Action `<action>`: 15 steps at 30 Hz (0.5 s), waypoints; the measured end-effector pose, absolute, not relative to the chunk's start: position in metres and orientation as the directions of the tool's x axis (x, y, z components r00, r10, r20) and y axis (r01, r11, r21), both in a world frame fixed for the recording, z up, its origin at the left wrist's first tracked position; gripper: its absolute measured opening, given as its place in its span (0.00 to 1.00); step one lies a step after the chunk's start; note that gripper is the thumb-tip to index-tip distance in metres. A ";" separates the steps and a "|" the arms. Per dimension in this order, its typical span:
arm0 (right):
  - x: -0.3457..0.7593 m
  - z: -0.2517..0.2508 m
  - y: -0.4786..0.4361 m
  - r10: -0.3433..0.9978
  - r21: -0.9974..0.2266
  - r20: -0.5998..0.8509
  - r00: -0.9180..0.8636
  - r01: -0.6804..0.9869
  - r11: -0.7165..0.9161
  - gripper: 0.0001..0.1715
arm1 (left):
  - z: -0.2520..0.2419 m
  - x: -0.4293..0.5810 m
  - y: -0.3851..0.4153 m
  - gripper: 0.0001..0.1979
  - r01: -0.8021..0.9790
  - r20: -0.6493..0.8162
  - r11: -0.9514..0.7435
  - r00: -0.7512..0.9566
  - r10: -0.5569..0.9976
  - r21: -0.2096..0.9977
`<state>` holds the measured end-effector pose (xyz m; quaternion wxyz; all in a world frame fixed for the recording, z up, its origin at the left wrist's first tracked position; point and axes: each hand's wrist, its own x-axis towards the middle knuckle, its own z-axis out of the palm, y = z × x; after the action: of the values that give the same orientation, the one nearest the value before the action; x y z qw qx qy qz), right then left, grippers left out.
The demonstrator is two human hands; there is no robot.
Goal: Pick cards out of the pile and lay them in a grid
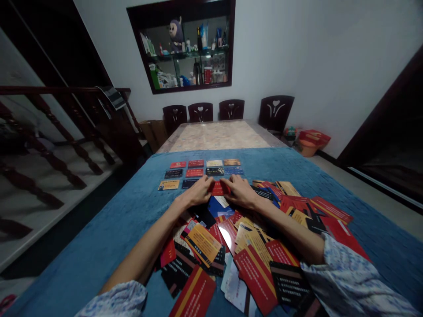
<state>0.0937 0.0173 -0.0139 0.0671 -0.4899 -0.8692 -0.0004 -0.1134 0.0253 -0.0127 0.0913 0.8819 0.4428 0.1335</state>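
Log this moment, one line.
left hand, right hand: touching red card | card rows: on blue cloth | loose card pile: nearer than rows

Nothing legible: small print (203,241), perhaps Chinese characters, on the scattered cards (255,278).

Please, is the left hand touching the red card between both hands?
Touching: in the head view, the left hand meets the card at its left edge.

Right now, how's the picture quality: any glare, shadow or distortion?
Head view: dim overall, deep shadow around the railing; likely glare on one loose card; door frame at right slanted, probably by wide-angle distortion; lettering on the red card in the fingers too small to read.
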 end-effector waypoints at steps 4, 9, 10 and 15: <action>0.096 -0.017 0.021 0.841 -0.040 0.140 -0.522 0.846 0.532 0.30 | -0.012 -0.114 0.024 0.16 0.760 0.141 -0.591 0.575 0.806 0.270; 0.098 -0.019 0.024 0.812 -0.001 0.188 -0.552 0.827 0.562 0.27 | -0.009 -0.116 0.024 0.19 0.758 0.154 -0.603 0.583 0.797 0.248; 0.098 -0.018 0.024 0.807 0.005 0.198 -0.557 0.824 0.567 0.27 | -0.008 -0.116 0.025 0.19 0.759 0.156 -0.604 0.584 0.796 0.242; 0.099 -0.016 0.025 0.792 0.051 0.199 -0.577 0.813 0.580 0.26 | -0.004 -0.118 0.027 0.16 0.763 0.128 -0.608 0.595 0.793 0.219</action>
<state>0.0992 0.0252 -0.0165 0.0777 -0.4531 -0.8854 -0.0684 -0.1183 0.0266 -0.0044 0.0709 0.8903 0.4369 0.1067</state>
